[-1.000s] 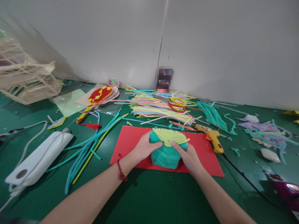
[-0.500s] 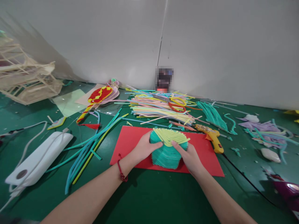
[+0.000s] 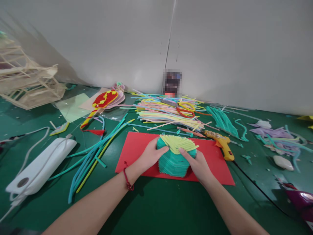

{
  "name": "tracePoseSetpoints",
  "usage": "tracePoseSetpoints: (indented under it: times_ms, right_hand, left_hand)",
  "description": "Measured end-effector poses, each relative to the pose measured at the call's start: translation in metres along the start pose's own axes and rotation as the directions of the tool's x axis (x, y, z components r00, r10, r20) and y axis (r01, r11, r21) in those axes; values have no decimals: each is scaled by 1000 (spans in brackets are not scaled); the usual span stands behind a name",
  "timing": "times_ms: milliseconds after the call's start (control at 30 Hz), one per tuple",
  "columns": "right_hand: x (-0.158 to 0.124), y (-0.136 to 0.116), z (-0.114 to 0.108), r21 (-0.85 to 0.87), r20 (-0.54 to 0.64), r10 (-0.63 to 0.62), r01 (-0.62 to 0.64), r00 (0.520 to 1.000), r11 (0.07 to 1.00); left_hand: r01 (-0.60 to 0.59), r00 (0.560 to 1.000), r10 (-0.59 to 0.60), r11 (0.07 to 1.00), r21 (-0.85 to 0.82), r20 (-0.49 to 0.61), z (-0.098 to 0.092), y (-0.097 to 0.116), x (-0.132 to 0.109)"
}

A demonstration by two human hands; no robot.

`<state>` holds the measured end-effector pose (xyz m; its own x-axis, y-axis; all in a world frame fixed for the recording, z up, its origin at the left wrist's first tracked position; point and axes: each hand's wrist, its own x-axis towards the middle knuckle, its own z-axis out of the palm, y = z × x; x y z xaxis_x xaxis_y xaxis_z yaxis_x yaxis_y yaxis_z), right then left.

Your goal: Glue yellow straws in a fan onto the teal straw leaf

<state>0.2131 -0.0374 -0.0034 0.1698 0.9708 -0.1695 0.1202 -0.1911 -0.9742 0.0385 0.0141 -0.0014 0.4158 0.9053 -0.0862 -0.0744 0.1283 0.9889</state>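
Between my two hands is a teal and yellow pipe-cleaner piece point(image 3: 174, 161), its lower part made of teal rows and its top of slanting yellow strips. My left hand point(image 3: 153, 153) grips its left side, thumb on the front near the yellow edge. On the right side my right hand point(image 3: 197, 161) holds it the same way, with the thumb tip at the yellow strips. Most of the other fingers are hidden behind the piece. Under it lies a red sheet point(image 3: 132, 150) on the green table.
Behind the red sheet lie a heap of pastel pipe cleaners point(image 3: 161, 114) and scissors point(image 3: 186, 111). A yellow glue gun point(image 3: 226, 148) rests at the right. Leftward are loose pipe cleaners point(image 3: 97, 156), a red and yellow fan point(image 3: 105, 99), a white power strip point(image 3: 44, 166) and a wooden-stick frame point(image 3: 29, 78).
My left thumb has shifted very slightly to the left on the piece. Everything else looks the same.
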Motion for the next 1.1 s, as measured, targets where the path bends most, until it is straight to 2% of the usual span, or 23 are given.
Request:
tracePoseSetpoints:
  times_ms: [233, 433, 700, 867, 1100]
  right_hand:
    - [0, 2, -1, 19, 4, 24, -24, 1000, 1000]
    - [1, 1, -1, 23, -8, 11, -11, 1000, 1000]
    - [2, 3, -2, 36, -13, 24, -24, 1000, 999]
    - [3, 5, -3, 73, -9, 54, -54, 998, 996]
    - [1, 3, -2, 48, -3, 27, -26, 1000, 998]
  left_hand:
    - [-9, 1000, 9, 1000, -17, 12, -1, -2, 0]
    - [33, 999, -32, 996, -81, 18, 2, 3, -2]
    - [38, 996, -35, 999, 36, -83, 2, 1, -2]
    - [24, 995, -22, 1000, 16, -98, 1, -1, -3]
    - [27, 999, -28, 999, -25, -24, 2, 5, -1]
